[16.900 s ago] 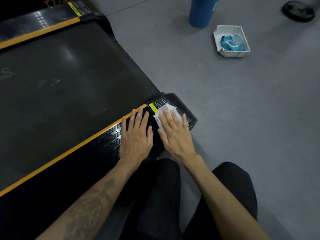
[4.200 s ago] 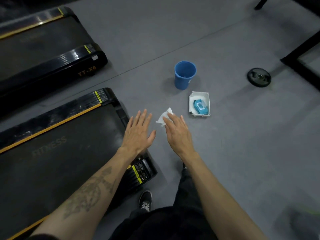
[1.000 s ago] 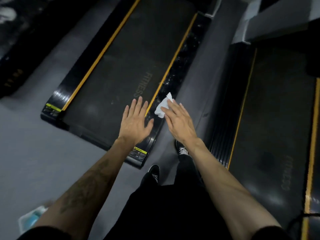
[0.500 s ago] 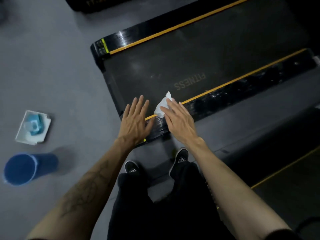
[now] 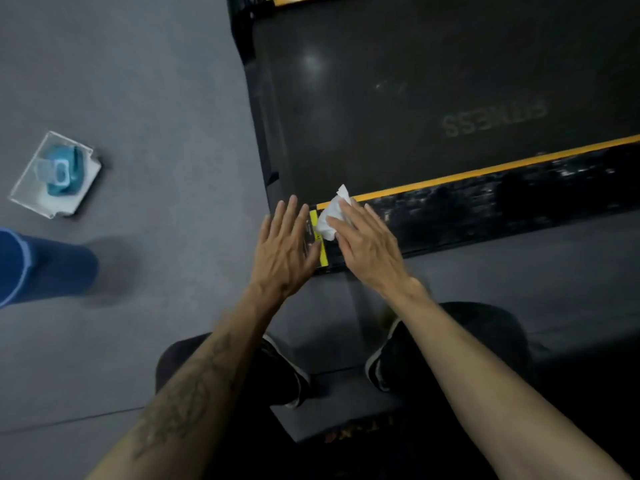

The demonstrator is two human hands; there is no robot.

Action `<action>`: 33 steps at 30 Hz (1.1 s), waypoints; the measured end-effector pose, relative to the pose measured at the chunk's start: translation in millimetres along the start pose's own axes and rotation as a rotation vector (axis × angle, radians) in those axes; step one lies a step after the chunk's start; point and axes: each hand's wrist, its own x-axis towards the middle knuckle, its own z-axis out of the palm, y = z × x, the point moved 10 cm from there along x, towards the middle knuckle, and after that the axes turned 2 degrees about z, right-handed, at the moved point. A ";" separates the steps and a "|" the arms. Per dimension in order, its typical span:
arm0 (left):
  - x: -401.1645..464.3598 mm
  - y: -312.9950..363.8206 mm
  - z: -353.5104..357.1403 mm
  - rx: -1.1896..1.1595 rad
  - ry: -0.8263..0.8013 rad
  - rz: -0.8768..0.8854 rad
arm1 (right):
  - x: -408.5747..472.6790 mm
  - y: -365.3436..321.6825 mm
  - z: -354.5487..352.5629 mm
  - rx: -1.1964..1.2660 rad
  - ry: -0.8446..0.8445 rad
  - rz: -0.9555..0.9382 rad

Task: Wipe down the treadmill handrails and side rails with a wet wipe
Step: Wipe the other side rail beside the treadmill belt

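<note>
- The right hand (image 5: 363, 244), at the centre of the frame, has its fingers stretched out flat over a crumpled white wipe (image 5: 330, 216); the thumb is hidden, so whether it pinches the wipe or only presses it I cannot tell.
- The left hand (image 5: 284, 252), just beside it to the left, is spread flat and holds nothing. It lies over the rail's end cap, though contact is not plain.
- The wipe sits over the end of the near side rail (image 5: 502, 199), close to its yellow label (image 5: 318, 237).
- The rail's long axis runs from the hands rightward and slightly up, to the frame's right edge, with an orange stripe (image 5: 485, 171) along its far side next to the belt (image 5: 433, 98).
- I judge the right hand is placed to stroke along that axis, away from the left hand; the rail looks streaked further right.
- On the floor (image 5: 156, 98) at left, well apart: a white tray (image 5: 31, 192) holding a teal wipes pack (image 5: 62, 168), and a blue cup (image 5: 41, 268) below it.
- Two dark shoes (image 5: 287, 372) stand below the hands.
</note>
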 end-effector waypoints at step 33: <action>-37.6 -95.2 167.9 -0.311 0.268 -0.133 | -77.1 7.2 213.4 -0.330 -0.162 -0.098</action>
